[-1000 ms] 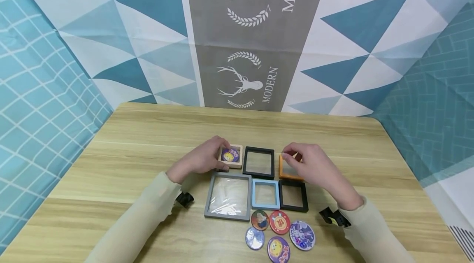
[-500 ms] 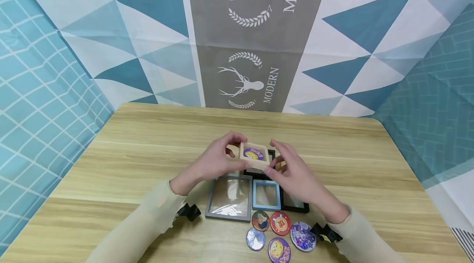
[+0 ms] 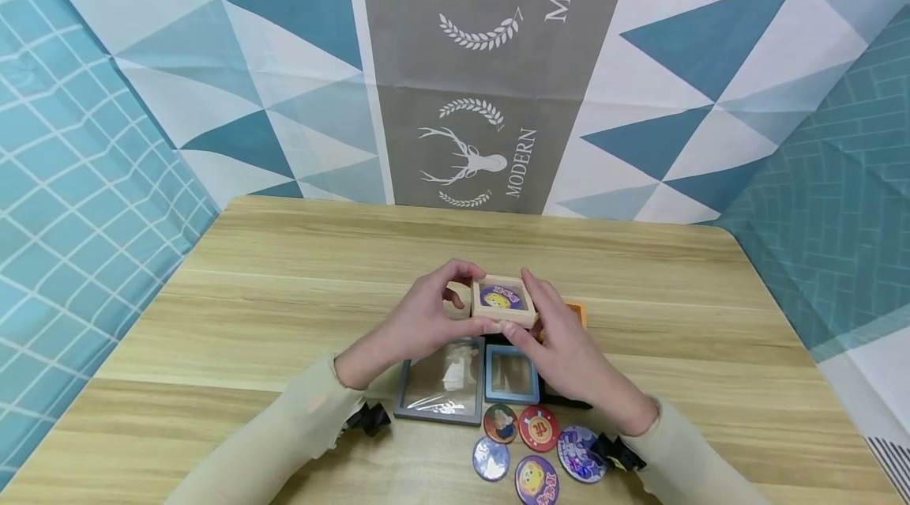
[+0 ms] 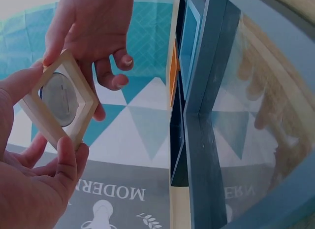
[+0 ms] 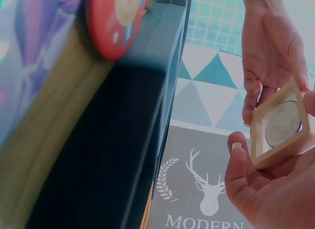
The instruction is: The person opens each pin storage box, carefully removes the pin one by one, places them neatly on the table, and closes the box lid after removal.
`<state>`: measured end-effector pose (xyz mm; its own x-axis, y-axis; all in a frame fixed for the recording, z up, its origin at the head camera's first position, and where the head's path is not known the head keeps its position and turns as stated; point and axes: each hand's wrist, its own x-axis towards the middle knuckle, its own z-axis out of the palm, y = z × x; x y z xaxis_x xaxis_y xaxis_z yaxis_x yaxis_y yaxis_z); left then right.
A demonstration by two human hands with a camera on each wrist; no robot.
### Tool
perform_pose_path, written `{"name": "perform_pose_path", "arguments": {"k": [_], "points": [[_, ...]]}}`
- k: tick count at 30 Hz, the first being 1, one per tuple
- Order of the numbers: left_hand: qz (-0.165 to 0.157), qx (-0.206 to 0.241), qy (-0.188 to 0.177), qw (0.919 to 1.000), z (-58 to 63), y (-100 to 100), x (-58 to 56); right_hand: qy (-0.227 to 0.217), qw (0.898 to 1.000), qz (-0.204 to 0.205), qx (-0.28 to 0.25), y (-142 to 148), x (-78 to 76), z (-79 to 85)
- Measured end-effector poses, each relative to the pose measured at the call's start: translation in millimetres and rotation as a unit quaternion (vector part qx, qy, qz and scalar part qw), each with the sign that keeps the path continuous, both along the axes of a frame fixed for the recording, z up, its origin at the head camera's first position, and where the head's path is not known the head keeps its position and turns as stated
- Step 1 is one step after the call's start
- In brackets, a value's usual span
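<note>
A small cream-coloured display frame (image 3: 504, 317) is held up over the other frames by both hands. My left hand (image 3: 425, 314) grips its left edge, thumb along the front. At the right edge, my right hand (image 3: 565, 343) grips it with thumb at the near corner and fingers behind the side. Inside sits a round purple badge (image 3: 501, 297) with a yellow cartoon face. From below, the left wrist view shows the badge's metal back (image 4: 60, 98) through the clear film; the right wrist view also shows the frame (image 5: 281, 125) from underneath.
Under the hands lie a large grey frame (image 3: 438, 416), a light blue frame (image 3: 512, 397), partly hidden black frames and an orange frame (image 3: 584, 314). Nearer are several round badges, among them a red one (image 3: 538, 427) and a purple one (image 3: 536, 480). A patterned cloth (image 3: 483, 54) hangs behind the table.
My left hand has lifted the cream frame from the back left and carried it right. My right hand has left the orange frame, moved left and taken hold of the cream frame's right side.
</note>
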<state>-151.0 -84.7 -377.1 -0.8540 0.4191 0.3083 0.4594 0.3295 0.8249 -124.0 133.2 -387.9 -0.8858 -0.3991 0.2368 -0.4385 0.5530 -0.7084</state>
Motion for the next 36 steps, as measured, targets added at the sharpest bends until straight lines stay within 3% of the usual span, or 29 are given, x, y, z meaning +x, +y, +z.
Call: {"name": "perform_pose_path", "arguments": {"k": [6, 14, 21, 28, 36], "points": [[-0.002, 0.01, 0.004, 0.9999, -1.0, 2, 0.3, 0.004, 1.0, 0.008, -0.006, 1, 1.1, -4.0], [0.003, -0.024, 0.005, 0.9997, 0.7, 2, 1.3, 0.013, 1.0, 0.006, 0.022, 2, 2.5, -5.0], [-0.001, -0.044, 0.019, 0.9989, 0.2, 1, 0.8, -0.016, 0.999, 0.006, 0.03, 3, 1.7, 0.9], [0.024, -0.024, -0.005, 0.9994, -0.2, 0, -0.2, -0.037, 0.999, 0.011, 0.015, 3, -0.2, 5.3], [0.017, -0.013, -0.018, 0.9996, -1.9, 1, 2.4, -0.016, 1.0, 0.007, 0.024, 2, 1.8, 0.8]]}}
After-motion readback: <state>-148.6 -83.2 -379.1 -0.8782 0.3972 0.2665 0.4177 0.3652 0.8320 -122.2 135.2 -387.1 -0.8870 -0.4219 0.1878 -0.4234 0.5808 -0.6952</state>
